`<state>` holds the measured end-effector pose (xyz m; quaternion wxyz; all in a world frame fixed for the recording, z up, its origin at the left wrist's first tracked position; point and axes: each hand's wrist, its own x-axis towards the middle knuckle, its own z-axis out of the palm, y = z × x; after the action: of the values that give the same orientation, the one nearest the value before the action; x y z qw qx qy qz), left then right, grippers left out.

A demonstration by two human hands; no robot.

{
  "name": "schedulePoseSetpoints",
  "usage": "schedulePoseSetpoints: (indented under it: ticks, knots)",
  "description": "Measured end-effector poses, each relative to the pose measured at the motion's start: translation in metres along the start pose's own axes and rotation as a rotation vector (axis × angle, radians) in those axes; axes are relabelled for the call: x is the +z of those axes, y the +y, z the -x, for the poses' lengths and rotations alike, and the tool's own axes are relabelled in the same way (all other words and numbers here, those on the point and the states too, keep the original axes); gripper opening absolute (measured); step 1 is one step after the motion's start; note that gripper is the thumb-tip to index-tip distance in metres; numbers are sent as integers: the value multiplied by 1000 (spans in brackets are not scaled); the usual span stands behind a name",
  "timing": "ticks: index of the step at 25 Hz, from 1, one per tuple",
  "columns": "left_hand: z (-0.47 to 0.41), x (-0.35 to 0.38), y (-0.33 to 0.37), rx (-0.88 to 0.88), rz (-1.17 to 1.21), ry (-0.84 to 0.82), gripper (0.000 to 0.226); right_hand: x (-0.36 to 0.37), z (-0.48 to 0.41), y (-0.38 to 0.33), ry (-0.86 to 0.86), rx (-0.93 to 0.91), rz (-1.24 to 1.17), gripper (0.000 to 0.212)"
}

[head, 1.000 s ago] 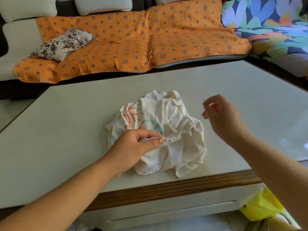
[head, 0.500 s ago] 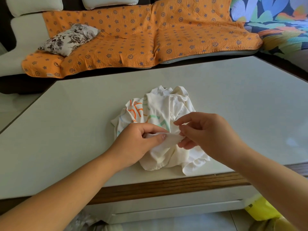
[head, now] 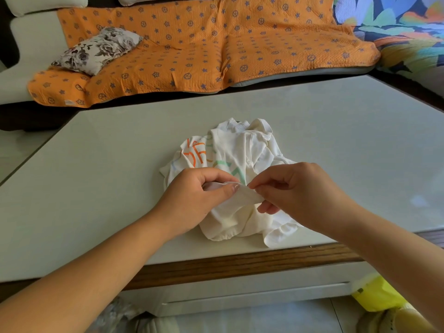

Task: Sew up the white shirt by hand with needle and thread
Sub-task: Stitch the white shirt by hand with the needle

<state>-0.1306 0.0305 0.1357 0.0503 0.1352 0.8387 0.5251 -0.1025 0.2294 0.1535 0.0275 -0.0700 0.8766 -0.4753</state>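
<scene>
Head view: white shirt [head: 242, 150] lies crumpled at 6 o'clock on the worktop [head: 96, 164], near its front edge. Left hand [head: 199, 188] grip clamped on a raised fold, thumb over the cloth. Right hand [head: 295, 188] grip pinched onto the same fold from 3 o'clock, fingertips almost meeting the left thumb. Needle and thread too fine to make out. Risks, as I judge: fingers this close invite a pricked thumb; bunched layers could get stitched together; slack thread may knot; a dropped needle would vanish on the pale top. Containers: closed drawer [head: 252, 299] beneath at 6 o'clock, contents hidden; yellow bag [head: 374, 296] at 5 o'clock, contents not discernible.
</scene>
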Motion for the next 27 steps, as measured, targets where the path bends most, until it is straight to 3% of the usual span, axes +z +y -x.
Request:
schedulePoseSetpoints:
  ticks: [18,21,27]
  knots:
    - [-1,0,-2,-39,45,-19,13,-1,0,-3,-19,25,-34,21]
    - [-2,0,-2,-80,115,-36,5,-1,-1,-2,-43,23,-58,20]
    - [-3,3,-3,-197,318,-113,20,4,-4,3,-94,61,-261,13]
